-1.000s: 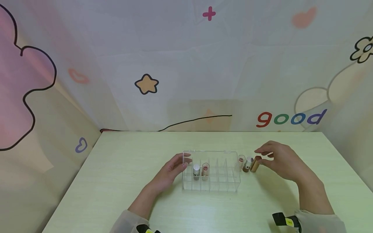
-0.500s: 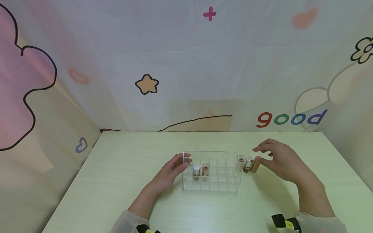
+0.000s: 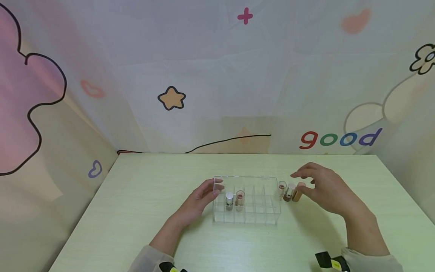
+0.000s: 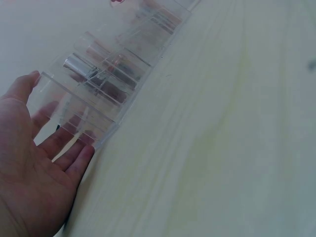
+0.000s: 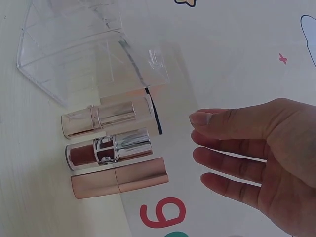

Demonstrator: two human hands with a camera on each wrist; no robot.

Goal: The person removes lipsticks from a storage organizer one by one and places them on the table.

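A clear acrylic lipstick organizer [image 3: 256,211] stands on the table, divided into compartments. My left hand [image 3: 197,202] holds its left end, with the thumb at the near side and fingers round the end wall. Inside are a silver-capped lipstick [image 3: 229,201] and a clear-capped lipstick [image 3: 239,200]. To the right of the organizer stand a clear-capped lipstick [image 5: 106,117], a silver-capped dark red lipstick [image 5: 109,149] and a rose-gold lipstick [image 5: 119,178], side by side. My right hand [image 3: 323,189] hovers just above and right of these, fingers loosely bent, nothing between them.
The pale wooden table [image 3: 142,211] runs back to a printed cloth backdrop [image 3: 217,75]. Cloth also hangs on the left and right sides. Several compartments right of the two stored lipsticks hold nothing visible.
My right hand has shifted slightly left over the standing lipsticks, its fingertips moving out past the rose-gold one. My left hand, the organizer and the lipsticks have stayed put.
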